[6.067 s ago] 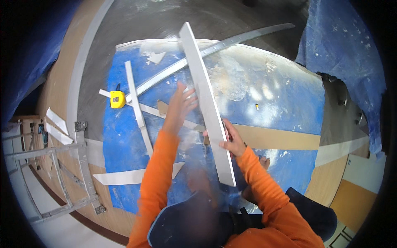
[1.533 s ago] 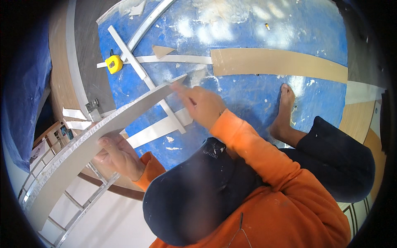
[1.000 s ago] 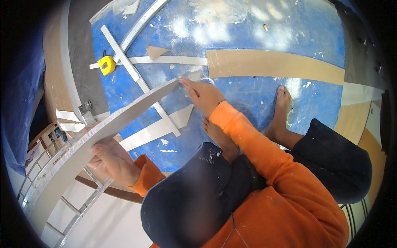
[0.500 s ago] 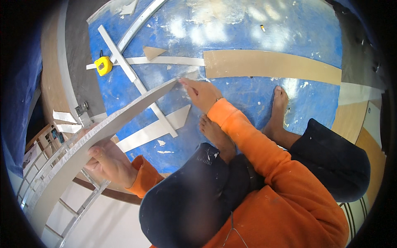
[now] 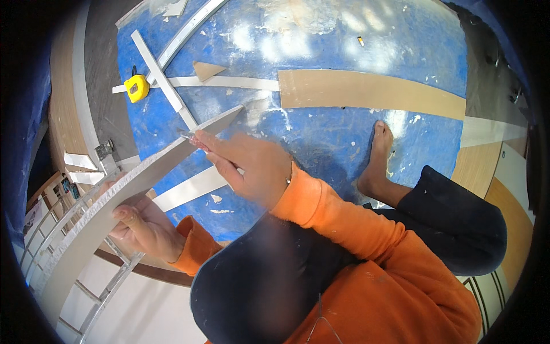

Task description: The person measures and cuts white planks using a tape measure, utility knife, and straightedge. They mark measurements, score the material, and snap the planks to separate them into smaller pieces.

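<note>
Clamps board point(image 5: 89, 243) in left hand point(image 5: 146, 229), works red tool point(image 5: 199, 141), clasped in right hand point(image 5: 252, 172), from board's tip point(image 5: 232, 114) down rough edge point(image 5: 107, 198)

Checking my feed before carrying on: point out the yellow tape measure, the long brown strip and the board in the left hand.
Yellow tape measure point(image 5: 136, 89), head view: middle of its case.
Long brown strip point(image 5: 372, 90), head view: its top face.
Board point(image 5: 140, 186), head view: its flat face.

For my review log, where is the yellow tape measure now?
In the head view, the tape measure is at upper left, by the left edge of the blue sheet, overlapping the thin white strip that runs toward the brown board.
</note>
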`<state>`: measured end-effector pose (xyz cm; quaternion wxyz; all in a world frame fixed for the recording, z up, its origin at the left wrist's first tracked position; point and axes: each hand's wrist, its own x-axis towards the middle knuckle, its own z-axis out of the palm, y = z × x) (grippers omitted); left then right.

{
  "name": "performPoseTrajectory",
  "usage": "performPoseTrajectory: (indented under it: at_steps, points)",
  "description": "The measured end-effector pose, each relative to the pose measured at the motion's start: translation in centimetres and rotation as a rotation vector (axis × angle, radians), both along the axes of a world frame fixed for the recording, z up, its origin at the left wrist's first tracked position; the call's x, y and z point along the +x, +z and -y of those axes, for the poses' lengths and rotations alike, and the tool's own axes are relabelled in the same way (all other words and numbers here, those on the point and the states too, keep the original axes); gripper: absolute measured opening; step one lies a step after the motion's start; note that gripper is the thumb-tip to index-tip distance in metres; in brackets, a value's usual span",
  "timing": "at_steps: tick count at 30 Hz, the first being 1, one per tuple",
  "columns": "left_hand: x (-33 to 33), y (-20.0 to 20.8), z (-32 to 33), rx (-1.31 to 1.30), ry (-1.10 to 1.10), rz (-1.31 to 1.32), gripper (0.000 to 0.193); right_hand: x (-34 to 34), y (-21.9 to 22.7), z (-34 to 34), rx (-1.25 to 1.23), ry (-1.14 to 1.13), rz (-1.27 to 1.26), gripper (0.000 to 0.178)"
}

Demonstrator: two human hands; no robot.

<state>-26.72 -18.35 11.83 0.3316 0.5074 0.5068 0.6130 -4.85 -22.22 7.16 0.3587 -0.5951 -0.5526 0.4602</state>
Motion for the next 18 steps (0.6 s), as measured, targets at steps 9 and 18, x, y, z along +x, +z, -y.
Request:
performPoseTrajectory:
  at_steps: [9,18]
  points:
    - [-1.6,0.0,0.3,-0.016,-0.139,0.049,0.038,0.0,-5.5,0.0,0.044,-0.065,0.05,0.034]
    - [-3.6,-1.2,0.7,-0.01,-0.131,0.103,0.041,3.4,-12.1,-0.3,-0.145,-0.058,0.155,0.034]
